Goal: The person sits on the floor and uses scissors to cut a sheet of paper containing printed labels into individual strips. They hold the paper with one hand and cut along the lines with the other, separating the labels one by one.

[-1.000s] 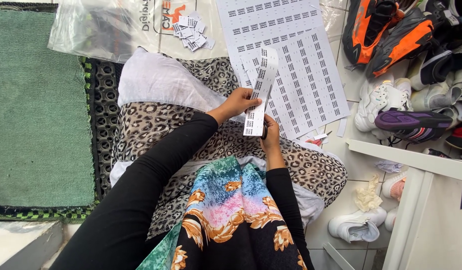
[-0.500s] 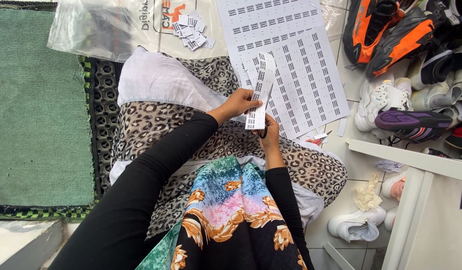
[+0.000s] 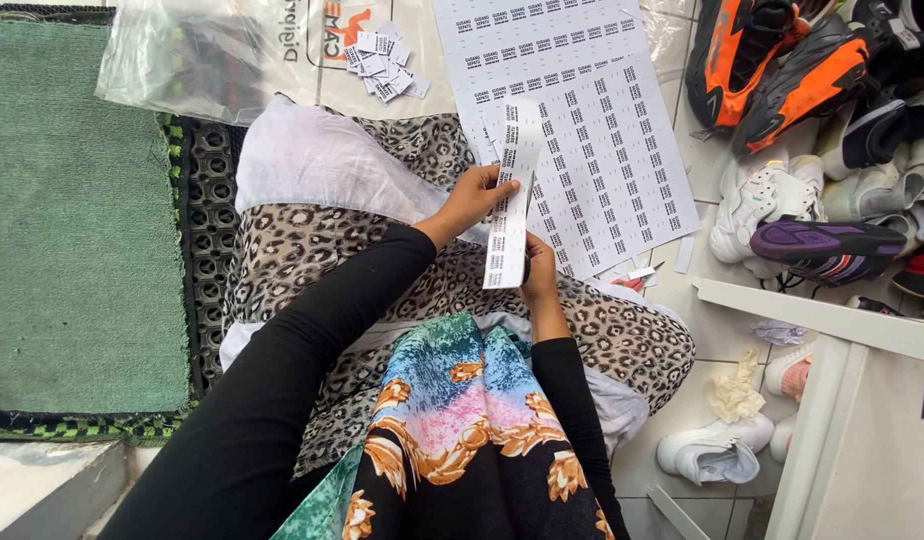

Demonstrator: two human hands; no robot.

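Observation:
I sit on the floor with a leopard-print cloth (image 3: 322, 270) over my lap. My left hand (image 3: 474, 198) grips the upper part of a long white strip of printed labels (image 3: 510, 200), held upright. Behind the strip's lower end, my right hand (image 3: 538, 270) holds it too; its fingers are partly hidden by the paper. Just beyond the strip, a large white sheet of printed labels (image 3: 592, 130) lies on the floor. A small heap of cut labels (image 3: 382, 62) lies at the top, on a clear plastic bag (image 3: 202, 50).
A green mat (image 3: 72, 200) with a black rubber mat (image 3: 197, 250) at its edge lies to my left. Several shoes, orange-black (image 3: 772, 55), white (image 3: 762, 195) and purple (image 3: 827, 240), are piled at the right. A white board edge (image 3: 832, 320) and a white sneaker (image 3: 712, 455) sit lower right.
The label strip and both hands have barely shifted; the strip sits slightly lower between the hands than one second ago.

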